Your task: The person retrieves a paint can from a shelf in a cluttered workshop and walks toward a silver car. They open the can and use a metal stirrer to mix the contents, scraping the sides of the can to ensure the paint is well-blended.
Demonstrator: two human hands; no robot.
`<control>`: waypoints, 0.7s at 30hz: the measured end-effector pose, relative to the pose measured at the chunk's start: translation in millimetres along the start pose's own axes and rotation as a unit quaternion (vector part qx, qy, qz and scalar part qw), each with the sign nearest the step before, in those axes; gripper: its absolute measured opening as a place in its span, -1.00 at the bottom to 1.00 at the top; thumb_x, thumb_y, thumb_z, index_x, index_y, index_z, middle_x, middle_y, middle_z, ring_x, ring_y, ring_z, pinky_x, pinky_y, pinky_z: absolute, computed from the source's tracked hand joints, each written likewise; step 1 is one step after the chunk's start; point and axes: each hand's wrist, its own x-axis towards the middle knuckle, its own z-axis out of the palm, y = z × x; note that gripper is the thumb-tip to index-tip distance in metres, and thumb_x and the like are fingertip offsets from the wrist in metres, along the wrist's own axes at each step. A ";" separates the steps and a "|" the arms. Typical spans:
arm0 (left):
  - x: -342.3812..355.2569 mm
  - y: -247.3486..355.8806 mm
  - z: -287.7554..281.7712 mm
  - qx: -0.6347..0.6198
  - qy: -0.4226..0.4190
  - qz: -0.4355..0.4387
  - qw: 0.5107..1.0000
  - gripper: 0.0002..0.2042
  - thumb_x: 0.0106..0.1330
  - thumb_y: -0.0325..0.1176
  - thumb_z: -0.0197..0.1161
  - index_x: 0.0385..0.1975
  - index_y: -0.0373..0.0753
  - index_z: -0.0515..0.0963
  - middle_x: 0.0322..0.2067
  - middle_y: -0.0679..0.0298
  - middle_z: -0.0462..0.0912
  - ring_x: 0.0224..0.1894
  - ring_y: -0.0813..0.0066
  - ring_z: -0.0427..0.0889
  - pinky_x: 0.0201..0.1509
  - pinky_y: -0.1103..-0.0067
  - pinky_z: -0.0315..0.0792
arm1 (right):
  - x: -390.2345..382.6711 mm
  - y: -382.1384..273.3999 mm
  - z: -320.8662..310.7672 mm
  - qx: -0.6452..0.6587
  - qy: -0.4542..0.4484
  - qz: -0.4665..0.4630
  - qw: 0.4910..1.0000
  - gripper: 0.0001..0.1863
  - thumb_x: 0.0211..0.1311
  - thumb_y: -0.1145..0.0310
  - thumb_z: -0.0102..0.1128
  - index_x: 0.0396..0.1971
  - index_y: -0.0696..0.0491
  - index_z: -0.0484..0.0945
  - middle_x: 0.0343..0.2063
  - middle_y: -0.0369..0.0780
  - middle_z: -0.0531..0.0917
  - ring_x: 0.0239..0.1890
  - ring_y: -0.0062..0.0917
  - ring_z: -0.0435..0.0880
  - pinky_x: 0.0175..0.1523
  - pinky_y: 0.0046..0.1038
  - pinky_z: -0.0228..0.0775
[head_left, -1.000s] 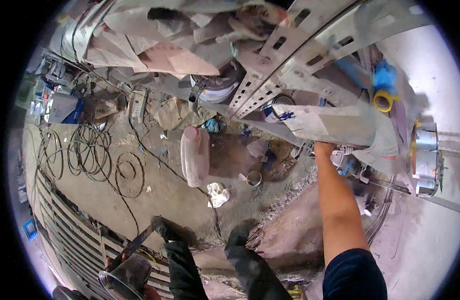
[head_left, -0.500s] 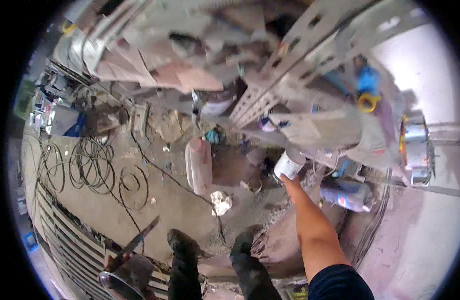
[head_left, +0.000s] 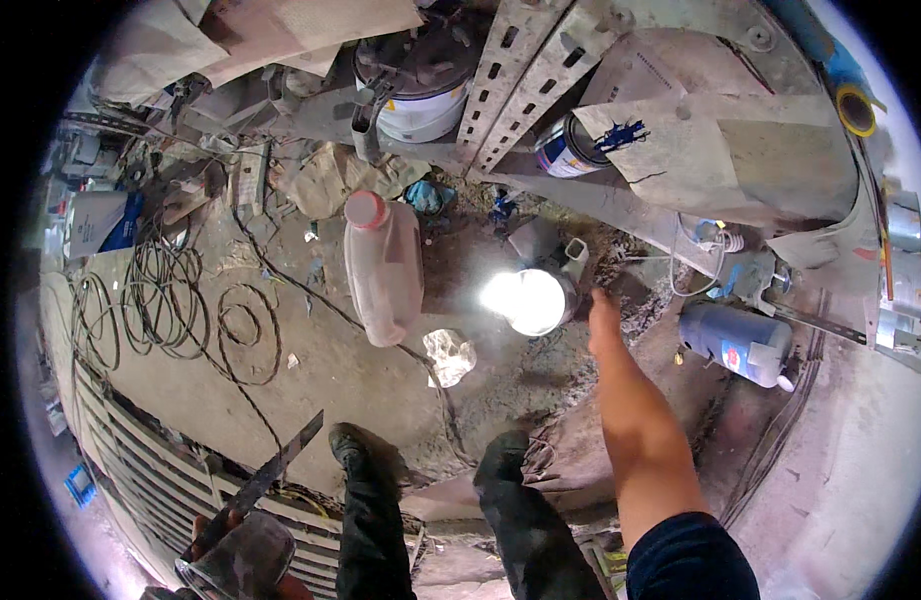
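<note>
At the lower left, my left hand [head_left: 288, 588] is closed around a scuffed, clear-looking container [head_left: 242, 555]. A long, dark, flat blade [head_left: 275, 470] is held along with it, its tip pointing up and right. How the fingers share the two is partly hidden. My right arm reaches forward over the floor. There my right hand [head_left: 602, 318] is closed at the side of a white can [head_left: 537, 303], whose round end faces up and glares brightly. The far fingers are hidden behind the can.
A translucent jug with a pink cap [head_left: 385, 275] stands left of the can, crumpled white plastic [head_left: 448, 357] near it. Coiled cables [head_left: 170, 305] lie left, above a slatted grate [head_left: 150, 465]. A purple-blue bottle [head_left: 735, 342] lies right. Pails [head_left: 420, 100] stand behind a perforated metal post [head_left: 510, 75].
My right hand has carried the white can slightly left and forward, turning its round end into view. My left hand, with the blade and container, stays low at the left. The view has shifted.
</note>
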 end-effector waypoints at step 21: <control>3.6 7.9 4.8 0.003 -0.003 -0.008 1.000 -0.39 0.22 -0.17 0.11 0.21 -0.31 0.10 0.08 0.05 0.20 0.08 0.20 0.20 0.12 0.31 0.21 | -76.2 -26.7 62.8 -0.231 -0.114 0.295 0.920 -0.61 0.33 0.10 0.04 -0.11 0.15 0.42 -0.43 -0.14 0.53 -0.45 -0.32 0.63 -0.55 -0.40 0.58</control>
